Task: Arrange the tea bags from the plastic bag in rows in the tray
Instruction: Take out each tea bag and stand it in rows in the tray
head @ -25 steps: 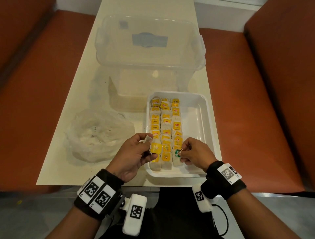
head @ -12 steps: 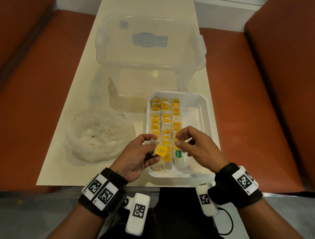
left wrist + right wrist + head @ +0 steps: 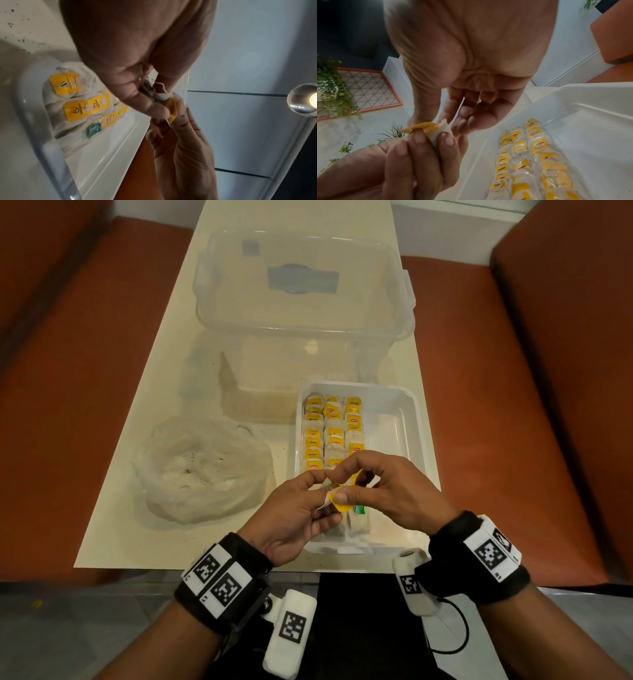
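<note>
Both hands, left hand [image 3: 294, 522] and right hand [image 3: 394, 494], pinching one tea bag [image 3: 337, 498] above tray's [image 3: 423, 446] near edge, yellow tag [image 3: 342, 503] toward person, long axis unclear.

Both wrists: black wristbands [image 3: 478, 558] with white square fiducial tags [image 3: 219, 578]. White wrapped camera pods [image 3: 289, 633] under each wrist, also tagged. Thin black cable [image 3: 455, 628] loops off right pod. Bare forearms, dark clothing below.

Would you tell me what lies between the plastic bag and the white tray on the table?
Only bare tabletop separates the plastic bag from the white tray, as the head view shows.
</note>
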